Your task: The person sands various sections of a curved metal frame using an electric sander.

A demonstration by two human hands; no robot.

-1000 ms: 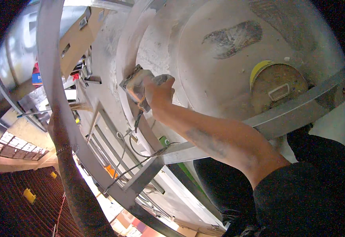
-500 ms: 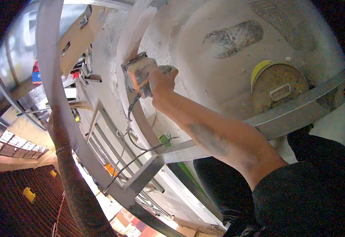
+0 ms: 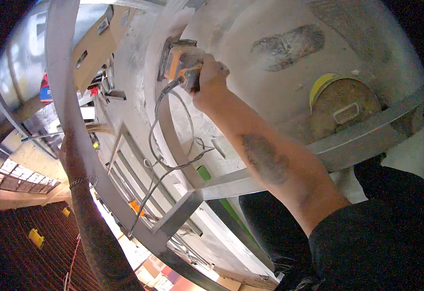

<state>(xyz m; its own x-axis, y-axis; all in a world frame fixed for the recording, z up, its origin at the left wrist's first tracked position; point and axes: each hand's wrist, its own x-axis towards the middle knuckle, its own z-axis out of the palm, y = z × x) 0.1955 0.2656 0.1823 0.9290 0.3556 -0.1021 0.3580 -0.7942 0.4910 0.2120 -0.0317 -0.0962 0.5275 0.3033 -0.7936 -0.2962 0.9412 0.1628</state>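
My right hand [image 3: 212, 76] is closed around an orange and black power sander [image 3: 185, 65]. The sander's flat pad lies against the inner side of a curved grey metal bar [image 3: 154, 63]. From its near end a dark cord [image 3: 154, 128] loops down over the frame. At the left, my left hand [image 3: 70, 157] is closed on the upright bar of the metal frame [image 3: 60, 58]; its fingers are mostly hidden. A beaded bracelet [image 3: 83, 182] circles that wrist.
A round tin lid [image 3: 348, 102] with a yellow rim and wire handle lies on the dusty floor at the right. A crossbar [image 3: 367, 140] runs in front of it. Below the cord stands a slatted metal frame [image 3: 124, 160]. Cardboard [image 3: 88, 53] and assorted items lie far left.
My right hand has moved the sander up and slightly right along the curved bar. The cord now hangs in wider loops. My left hand has stayed in place.
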